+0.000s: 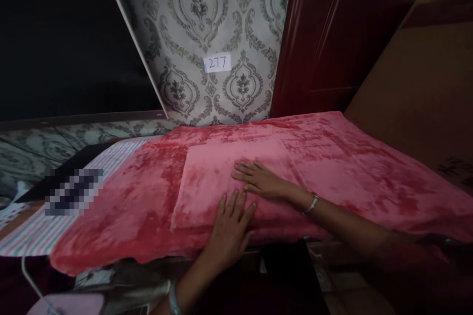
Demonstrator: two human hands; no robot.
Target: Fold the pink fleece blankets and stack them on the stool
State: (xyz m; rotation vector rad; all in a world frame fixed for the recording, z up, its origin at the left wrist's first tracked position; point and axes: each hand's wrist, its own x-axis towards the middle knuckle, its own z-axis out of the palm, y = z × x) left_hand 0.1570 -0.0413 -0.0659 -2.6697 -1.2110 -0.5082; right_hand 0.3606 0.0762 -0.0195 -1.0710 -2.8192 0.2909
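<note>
Nearest, the left hand [229, 229] lies flat with fingers spread on the near edge of the folded pink cloth [221, 177], gripping nothing. Just beyond it, the right hand [260, 180] also rests open, palm down, on the middle of the same cloth. This folded piece lies on a larger red blanket [351, 167] over the ironing board [33, 236]. The cloth looks soft, plush and light, probably limp when lifted; its near corners or folded edges seem best to pinch. Far behind stands the patterned wall [207, 19].
</note>
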